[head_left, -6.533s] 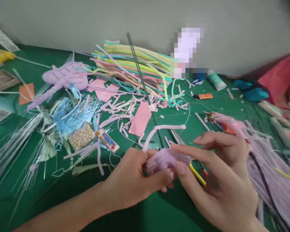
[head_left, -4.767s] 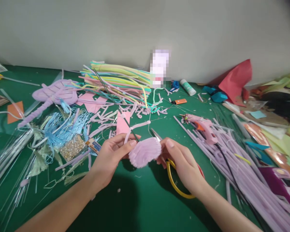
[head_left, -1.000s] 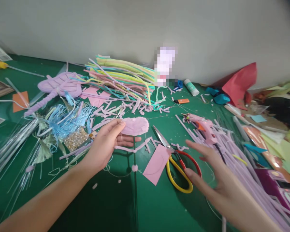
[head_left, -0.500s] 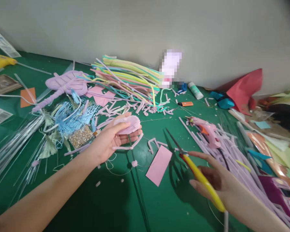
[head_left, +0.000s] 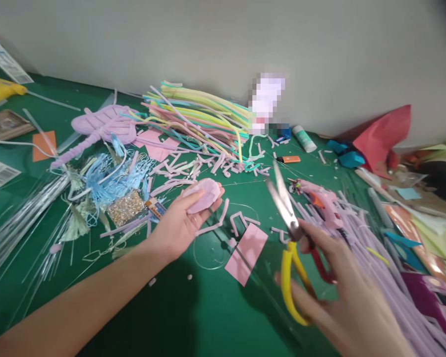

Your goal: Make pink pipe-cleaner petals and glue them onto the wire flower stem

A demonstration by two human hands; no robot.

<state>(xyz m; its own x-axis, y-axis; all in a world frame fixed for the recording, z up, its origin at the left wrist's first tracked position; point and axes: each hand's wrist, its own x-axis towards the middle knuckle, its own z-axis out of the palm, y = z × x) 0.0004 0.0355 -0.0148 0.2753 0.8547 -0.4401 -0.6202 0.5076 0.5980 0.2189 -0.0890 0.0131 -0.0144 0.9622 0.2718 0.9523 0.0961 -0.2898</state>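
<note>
Green table (head_left: 215, 322) runs under everything, littered w/ craft bits; on my right a big heap of lilac pipe cleaners (head_left: 397, 282) spreads toward the near edge, w/ a pink glue gun (head_left: 317, 196) lying on its far end; at the back, by the wall, a long bundle of yellow, green & pink pipe cleaners (head_left: 204, 114); left of that a lilac fan-shaped piece (head_left: 104, 126), and nearer to me a tangle of pale blue tassels (head_left: 109, 176).

My right hand (head_left: 342, 307) is low at the right, raised off the table, fingers closed round the scissors (head_left: 287, 210) – fingers through the red loop, yellow loop on the near side, blades pointing up and away from me; blades are blurred, so I can't tell if they're parted.

My left hand (head_left: 176, 225) is mid-table, palm up, thumb & fingers pinching the pink shell piece (head_left: 205, 193) just above the surface; a loose lilac strand (head_left: 212, 225) trails beside my fingers.

Between the 2 hands a pink card (head_left: 247, 253) lies flat on the table; cut lilac scraps (head_left: 193, 168) are scattered beyond my left hand; an orange lighter (head_left: 290, 159) sits farther back – near a white glue stick (head_left: 305, 139).
</note>
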